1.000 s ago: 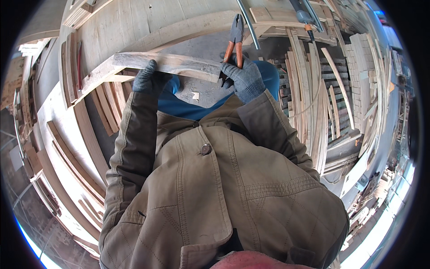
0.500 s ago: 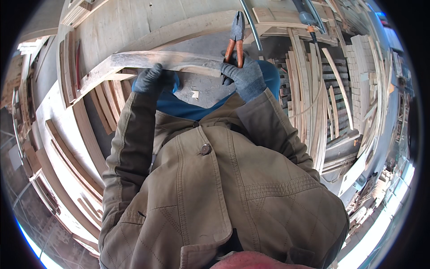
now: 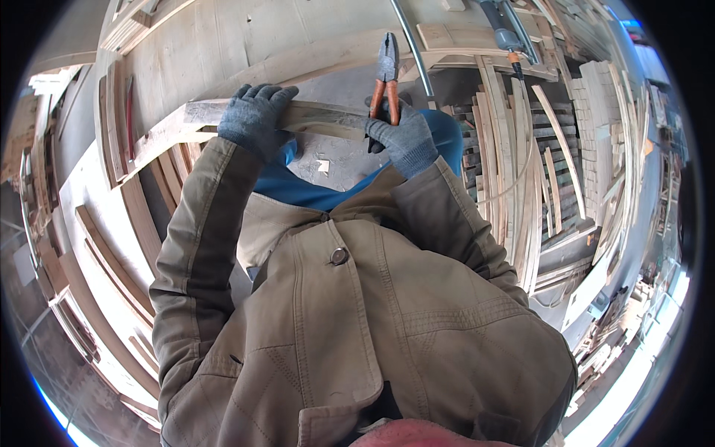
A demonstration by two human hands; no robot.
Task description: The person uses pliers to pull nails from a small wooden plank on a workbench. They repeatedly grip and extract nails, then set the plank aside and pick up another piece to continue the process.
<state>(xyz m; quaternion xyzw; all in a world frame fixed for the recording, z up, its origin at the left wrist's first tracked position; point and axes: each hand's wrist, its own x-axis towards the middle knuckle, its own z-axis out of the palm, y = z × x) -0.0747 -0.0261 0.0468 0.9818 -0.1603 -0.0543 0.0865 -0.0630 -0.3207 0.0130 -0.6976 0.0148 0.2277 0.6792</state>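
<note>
A greyish wooden board lies crosswise in front of my lap. My gloved left hand is closed over it near its left end, the fingers reaching across to the far edge and the thumb on the near side. At the board's right end, my gloved right hand is closed round a pair of pliers with orange handles. The pliers' jaws point away from me, and the same hand touches the board's end. Part of my right fingers is hidden behind the handles.
Beyond the board stands a light wooden bench. A metal bar and a power tool with a cord are at the far right. Long wooden strips are stacked right; more slats lie left. A pale scrap is on the floor.
My left hand has moved up from the board's near edge and now lies over it. The pliers and right hand have shifted slightly left and nearer, with the board's right end slightly lower.
</note>
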